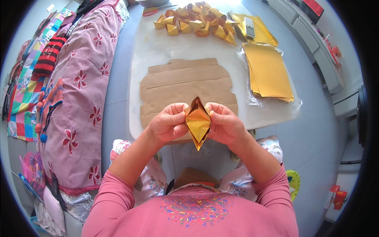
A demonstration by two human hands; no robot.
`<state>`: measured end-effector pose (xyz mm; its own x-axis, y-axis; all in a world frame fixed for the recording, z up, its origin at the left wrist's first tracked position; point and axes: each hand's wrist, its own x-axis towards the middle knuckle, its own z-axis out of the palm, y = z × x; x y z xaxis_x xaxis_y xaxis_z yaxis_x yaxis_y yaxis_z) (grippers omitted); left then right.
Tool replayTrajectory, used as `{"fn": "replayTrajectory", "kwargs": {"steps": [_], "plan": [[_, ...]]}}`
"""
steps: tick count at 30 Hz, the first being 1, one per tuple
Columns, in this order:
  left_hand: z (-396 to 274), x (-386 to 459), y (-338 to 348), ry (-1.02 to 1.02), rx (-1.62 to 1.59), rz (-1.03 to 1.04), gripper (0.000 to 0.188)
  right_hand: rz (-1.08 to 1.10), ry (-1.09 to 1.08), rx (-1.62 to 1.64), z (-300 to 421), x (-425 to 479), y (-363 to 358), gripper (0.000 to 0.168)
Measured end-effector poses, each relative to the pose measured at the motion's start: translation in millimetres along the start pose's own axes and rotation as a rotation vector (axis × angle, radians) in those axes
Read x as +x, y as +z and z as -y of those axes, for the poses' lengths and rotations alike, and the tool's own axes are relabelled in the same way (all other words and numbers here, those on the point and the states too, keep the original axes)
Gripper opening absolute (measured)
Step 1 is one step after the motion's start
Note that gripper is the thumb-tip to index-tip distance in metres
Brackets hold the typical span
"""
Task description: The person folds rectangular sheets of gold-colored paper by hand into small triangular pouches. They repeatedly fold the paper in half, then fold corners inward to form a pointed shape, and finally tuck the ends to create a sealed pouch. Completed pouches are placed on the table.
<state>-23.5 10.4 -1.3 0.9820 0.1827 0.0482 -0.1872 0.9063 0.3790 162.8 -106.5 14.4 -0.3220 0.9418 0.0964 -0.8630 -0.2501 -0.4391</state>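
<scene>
Between my two hands is a folded gold paper ingot [198,123], its pointed ends facing away from me and towards me. My left hand [170,122] pinches its left side between thumb and fingers, and my right hand [226,123] pinches the right side the same way. Beneath and beyond them, a flattened piece of brown cardboard [186,83] lies on the white table [151,50]. Several folded gold paper ingots [172,29] are heaped at the table's far end. At the right, a stack of flat gold paper sheets [268,71] rests on clear plastic wrapping.
Scissors with red handles [151,11] lie at the far left of the table, near a grey basin [152,2]. A remote control [249,27] sits on more gold sheets [263,29]. A sofa with a pink flowered cover [80,97] stands left; white drawers [306,32] line the right.
</scene>
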Motion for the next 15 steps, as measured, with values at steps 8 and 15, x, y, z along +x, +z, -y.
{"fn": "replayTrajectory", "kwargs": {"steps": [8, 15], "plan": [[-2, -1, 5, 0.043, 0.150, -0.117, 0.012, -0.063, -0.039, 0.056, -4, -1, -5, 0.025], [0, 3, 1, 0.025, 0.041, -0.068, 0.014, -0.165, -0.156, 0.080, -9, 4, -2, 0.026]]}}
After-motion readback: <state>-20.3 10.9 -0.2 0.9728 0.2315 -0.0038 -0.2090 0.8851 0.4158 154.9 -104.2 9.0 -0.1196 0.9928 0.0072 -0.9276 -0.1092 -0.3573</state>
